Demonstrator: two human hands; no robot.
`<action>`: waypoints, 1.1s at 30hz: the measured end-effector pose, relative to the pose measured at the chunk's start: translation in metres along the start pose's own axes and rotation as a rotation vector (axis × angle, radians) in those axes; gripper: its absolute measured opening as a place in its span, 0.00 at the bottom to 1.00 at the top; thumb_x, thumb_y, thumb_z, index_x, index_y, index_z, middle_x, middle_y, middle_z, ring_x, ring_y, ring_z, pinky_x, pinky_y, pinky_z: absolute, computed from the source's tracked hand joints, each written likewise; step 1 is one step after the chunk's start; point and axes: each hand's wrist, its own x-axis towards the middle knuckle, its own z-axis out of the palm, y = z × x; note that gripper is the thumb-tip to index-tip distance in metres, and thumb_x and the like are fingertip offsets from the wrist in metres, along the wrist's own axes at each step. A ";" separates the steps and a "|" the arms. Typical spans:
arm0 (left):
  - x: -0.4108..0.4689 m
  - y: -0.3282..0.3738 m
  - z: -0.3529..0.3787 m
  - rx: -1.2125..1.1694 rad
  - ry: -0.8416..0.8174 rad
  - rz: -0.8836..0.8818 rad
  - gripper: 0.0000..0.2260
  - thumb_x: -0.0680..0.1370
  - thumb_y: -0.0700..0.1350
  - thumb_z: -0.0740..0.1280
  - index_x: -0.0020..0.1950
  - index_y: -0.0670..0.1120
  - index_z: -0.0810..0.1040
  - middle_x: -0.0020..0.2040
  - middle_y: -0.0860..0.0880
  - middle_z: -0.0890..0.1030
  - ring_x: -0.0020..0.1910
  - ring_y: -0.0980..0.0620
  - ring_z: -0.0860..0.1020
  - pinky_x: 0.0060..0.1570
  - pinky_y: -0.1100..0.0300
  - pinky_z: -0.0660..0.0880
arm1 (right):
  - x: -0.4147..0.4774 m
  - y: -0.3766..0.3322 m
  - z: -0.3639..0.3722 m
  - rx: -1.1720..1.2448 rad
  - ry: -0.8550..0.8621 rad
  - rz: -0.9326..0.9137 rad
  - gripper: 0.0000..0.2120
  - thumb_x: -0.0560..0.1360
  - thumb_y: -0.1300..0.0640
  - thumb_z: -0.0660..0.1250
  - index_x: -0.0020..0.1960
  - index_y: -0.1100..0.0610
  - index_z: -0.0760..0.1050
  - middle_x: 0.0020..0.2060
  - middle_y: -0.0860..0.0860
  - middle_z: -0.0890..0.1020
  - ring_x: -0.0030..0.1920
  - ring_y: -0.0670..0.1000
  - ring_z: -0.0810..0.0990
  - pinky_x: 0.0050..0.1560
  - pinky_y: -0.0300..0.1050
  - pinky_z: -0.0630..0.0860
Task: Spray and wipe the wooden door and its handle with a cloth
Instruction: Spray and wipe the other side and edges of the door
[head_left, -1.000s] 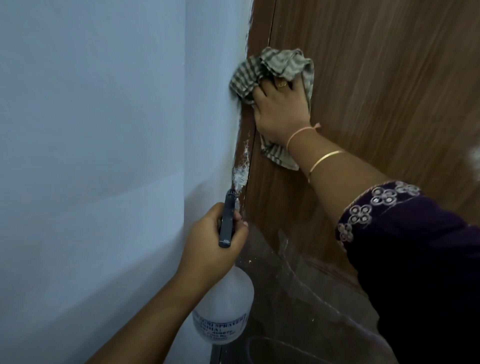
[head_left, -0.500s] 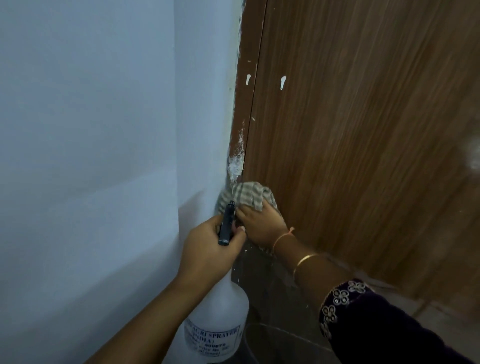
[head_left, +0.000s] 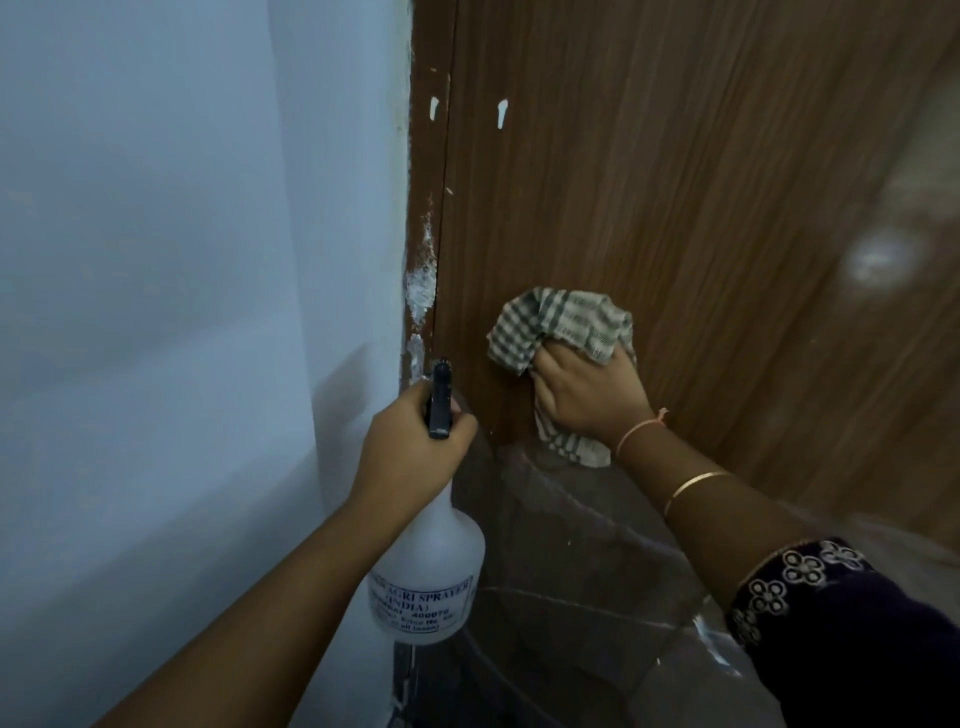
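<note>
While my right hand (head_left: 589, 395) presses the checked cloth (head_left: 563, 332) against the wooden door (head_left: 701, 182), fingers bunching it, my left hand (head_left: 410, 447) grips the spray bottle (head_left: 428, 577).

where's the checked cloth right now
In the head view the checked cloth is pressed to the lower wooden door under the right hand, right of the spray bottle in the left hand.

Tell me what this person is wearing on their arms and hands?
The left arm is bare, with nothing worn on the left hand. The right arm has a dark purple sleeve edged with pale embroidered flower rings. On the right wrist sit a thin gold bangle and a pinkish knotted thread. No ring shows on the right hand here.
</note>
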 end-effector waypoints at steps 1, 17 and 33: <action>-0.001 0.001 0.002 0.005 -0.009 0.006 0.08 0.76 0.42 0.67 0.39 0.51 0.72 0.33 0.51 0.75 0.33 0.55 0.73 0.32 0.67 0.65 | -0.005 0.003 -0.004 -0.022 0.036 0.036 0.18 0.77 0.51 0.59 0.61 0.59 0.76 0.55 0.57 0.81 0.59 0.60 0.77 0.59 0.55 0.68; -0.013 -0.026 -0.004 0.036 -0.013 -0.058 0.02 0.76 0.41 0.67 0.43 0.45 0.75 0.32 0.49 0.75 0.33 0.52 0.74 0.32 0.62 0.67 | -0.016 -0.081 0.030 0.151 -0.145 0.373 0.06 0.71 0.56 0.67 0.46 0.55 0.79 0.40 0.52 0.81 0.41 0.56 0.80 0.41 0.49 0.75; -0.024 -0.024 0.001 0.063 -0.077 -0.044 0.03 0.76 0.42 0.67 0.42 0.47 0.75 0.31 0.51 0.74 0.31 0.56 0.73 0.30 0.69 0.65 | -0.032 -0.091 0.025 0.244 -0.605 0.177 0.22 0.69 0.52 0.54 0.54 0.53 0.82 0.51 0.52 0.84 0.54 0.57 0.82 0.58 0.52 0.75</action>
